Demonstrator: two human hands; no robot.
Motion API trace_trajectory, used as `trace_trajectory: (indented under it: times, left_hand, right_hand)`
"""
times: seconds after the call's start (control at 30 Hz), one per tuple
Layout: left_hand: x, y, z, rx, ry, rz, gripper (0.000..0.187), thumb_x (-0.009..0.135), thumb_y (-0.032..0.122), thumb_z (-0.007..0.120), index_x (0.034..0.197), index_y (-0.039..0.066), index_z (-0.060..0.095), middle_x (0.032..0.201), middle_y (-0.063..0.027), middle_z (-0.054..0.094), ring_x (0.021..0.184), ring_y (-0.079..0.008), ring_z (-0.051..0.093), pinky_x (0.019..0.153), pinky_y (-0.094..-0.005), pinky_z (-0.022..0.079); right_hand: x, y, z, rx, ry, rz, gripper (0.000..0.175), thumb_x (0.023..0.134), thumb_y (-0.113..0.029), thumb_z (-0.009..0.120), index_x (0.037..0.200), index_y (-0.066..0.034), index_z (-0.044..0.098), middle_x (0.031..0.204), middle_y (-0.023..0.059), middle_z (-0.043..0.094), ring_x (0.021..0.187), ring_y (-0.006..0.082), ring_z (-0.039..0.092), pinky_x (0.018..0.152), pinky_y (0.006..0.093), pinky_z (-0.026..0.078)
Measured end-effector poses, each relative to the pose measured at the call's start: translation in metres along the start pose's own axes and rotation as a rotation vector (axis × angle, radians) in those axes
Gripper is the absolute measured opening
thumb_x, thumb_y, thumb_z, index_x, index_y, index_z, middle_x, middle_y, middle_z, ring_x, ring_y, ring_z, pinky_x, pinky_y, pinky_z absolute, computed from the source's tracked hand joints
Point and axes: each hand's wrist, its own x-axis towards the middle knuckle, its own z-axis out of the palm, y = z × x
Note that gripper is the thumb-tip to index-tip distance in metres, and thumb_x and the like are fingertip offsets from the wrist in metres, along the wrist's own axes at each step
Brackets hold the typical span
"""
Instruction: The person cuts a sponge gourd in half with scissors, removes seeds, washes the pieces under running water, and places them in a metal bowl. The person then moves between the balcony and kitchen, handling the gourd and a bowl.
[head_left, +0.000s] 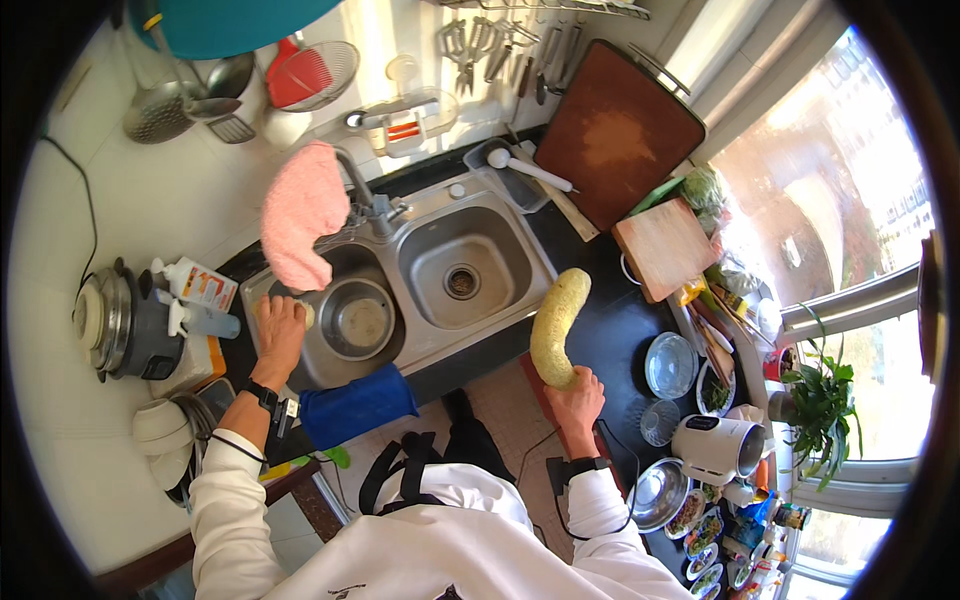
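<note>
My right hand (579, 399) grips the lower end of a long, curved, yellow-green gourd (559, 322). The gourd points up and away from me, over the black countertop to the right of the sink. At the left edge of the double stainless-steel sink (405, 300), the fingers of my left hand (280, 322) curl over a pale yellow, sponge-like thing (308, 313), mostly hidden by the hand. Beside that hand a round metal basin (357, 319) sits in the left bowl. A pink cloth (304, 214) hangs by the faucet (375, 206), just beyond my left hand.
A blue cloth (356, 405) drapes over the front edge. Bottles (202, 285) and a dark cooker (142, 330) stand left. On the right are a wooden board (666, 247), a glass bowl (670, 365), a white appliance (712, 450) and several dishes of food (703, 532).
</note>
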Motion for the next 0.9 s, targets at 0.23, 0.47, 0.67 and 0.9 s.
trace_trajectory:
  times: [0.23,0.47,0.67,0.9]
  left_hand:
    - [0.016,0.026,0.019,0.0,-0.011,0.05,0.025,0.088,0.016,0.057,0.107,0.006,0.069,0.102,-0.01,0.063,0.11,-0.0276,0.054,0.109,-0.0485,0.033]
    - [0.008,0.028,0.027,-0.104,0.015,-0.057,0.02,0.085,0.013,0.058,0.099,0.006,0.07,0.095,-0.0098,0.061,0.101,-0.028,0.056,0.109,-0.051,0.035]
    - [-0.012,0.031,0.035,-0.295,-0.016,-0.256,0.036,0.072,0.007,0.07,0.108,0.009,0.069,0.097,-0.0093,0.058,0.104,-0.0284,0.053,0.106,-0.0506,0.035]
    - [-0.033,0.04,0.092,-1.274,-0.045,-0.975,0.054,0.067,0.005,0.079,0.119,-0.001,0.066,0.103,-0.012,0.071,0.096,-0.0293,0.067,0.087,-0.0402,0.052]
  right_hand:
    - [0.033,0.042,0.005,-0.128,0.07,0.183,0.07,0.065,-0.037,0.084,0.123,-0.0088,0.057,0.113,0.0148,0.064,0.106,0.0369,0.059,0.088,0.0495,0.048]
    - [0.074,-0.048,0.007,0.004,0.225,-0.048,0.094,0.063,-0.041,0.089,0.138,-0.0033,0.048,0.134,0.0219,0.055,0.123,0.0385,0.052,0.102,0.0478,0.042]
    - [0.134,-0.193,0.086,0.335,0.078,-0.341,0.065,0.071,-0.042,0.084,0.12,-0.0036,0.064,0.113,0.0173,0.068,0.107,0.037,0.062,0.092,0.0456,0.049]
    - [0.19,-0.307,0.171,0.364,-0.165,-0.216,0.048,0.078,-0.049,0.077,0.104,-0.0081,0.074,0.091,0.0125,0.074,0.089,0.0346,0.071,0.081,0.0458,0.055]
